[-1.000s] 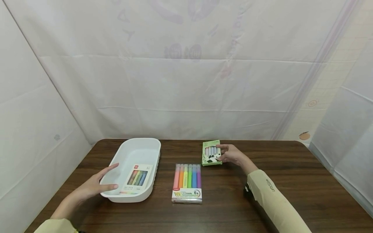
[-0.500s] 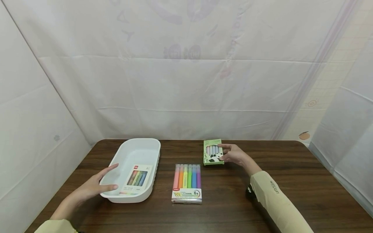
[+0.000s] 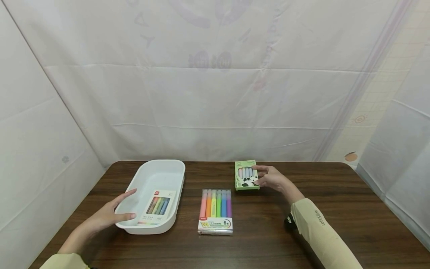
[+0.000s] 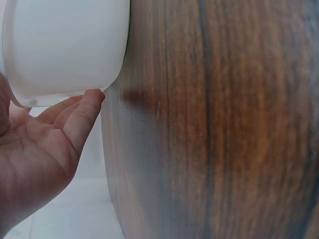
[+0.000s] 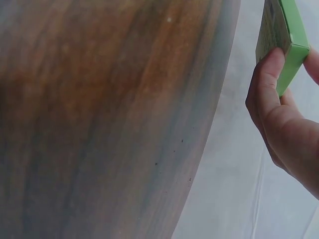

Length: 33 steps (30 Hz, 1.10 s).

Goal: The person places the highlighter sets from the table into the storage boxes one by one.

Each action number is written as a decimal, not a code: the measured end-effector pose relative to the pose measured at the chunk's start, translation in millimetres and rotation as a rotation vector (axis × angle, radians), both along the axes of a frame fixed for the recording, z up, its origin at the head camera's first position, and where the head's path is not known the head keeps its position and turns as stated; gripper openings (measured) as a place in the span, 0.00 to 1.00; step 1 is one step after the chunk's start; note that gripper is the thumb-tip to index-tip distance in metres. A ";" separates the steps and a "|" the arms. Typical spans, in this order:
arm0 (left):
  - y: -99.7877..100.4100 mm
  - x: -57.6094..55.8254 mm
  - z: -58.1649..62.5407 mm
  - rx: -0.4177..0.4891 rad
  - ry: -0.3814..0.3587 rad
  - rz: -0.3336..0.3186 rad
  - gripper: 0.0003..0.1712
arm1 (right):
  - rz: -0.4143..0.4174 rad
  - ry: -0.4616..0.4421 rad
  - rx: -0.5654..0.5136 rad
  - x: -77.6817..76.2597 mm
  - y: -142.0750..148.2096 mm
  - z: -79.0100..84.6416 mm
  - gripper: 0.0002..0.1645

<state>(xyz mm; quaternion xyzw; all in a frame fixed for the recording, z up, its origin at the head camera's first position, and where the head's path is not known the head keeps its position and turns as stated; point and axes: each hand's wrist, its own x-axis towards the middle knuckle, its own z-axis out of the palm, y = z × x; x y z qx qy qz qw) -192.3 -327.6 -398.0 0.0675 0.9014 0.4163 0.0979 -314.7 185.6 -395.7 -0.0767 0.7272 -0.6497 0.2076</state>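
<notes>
My left hand holds the near left end of a white plastic tray, thumb and a finger reaching over its rim. Fingertips touch the tray's outer wall in the left wrist view. Inside the tray lies a white pack of coloured pens. Toward the table's far side, my right hand pinches the right edge of a green panda-printed box of markers. The right wrist view shows the thumb and fingers on opposite faces of that green box. Whether its base touches the table is unclear.
A clear pack of several rainbow-coloured highlighters lies on the dark wood table, between tray and right arm. White printed cloth hangs behind the table's far edge and along both sides.
The right hand has shifted slightly right with the green box of markers, and the box now stands a little farther right. The left hand, tray and highlighter pack have stayed put.
</notes>
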 end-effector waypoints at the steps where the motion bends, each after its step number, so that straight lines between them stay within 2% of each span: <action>1: 0.2 0.0 0.0 -0.002 -0.003 0.002 0.47 | 0.000 -0.001 -0.004 0.3 0.5 0.5 0.42; 9: 1.7 0.3 1.9 0.004 0.001 -0.004 0.47 | -0.017 -0.008 -0.033 2.1 5.4 4.8 0.42; 33: 3.3 -1.6 1.9 0.015 -0.006 -0.001 0.48 | 0.050 0.031 -0.131 10.6 11.9 19.2 0.44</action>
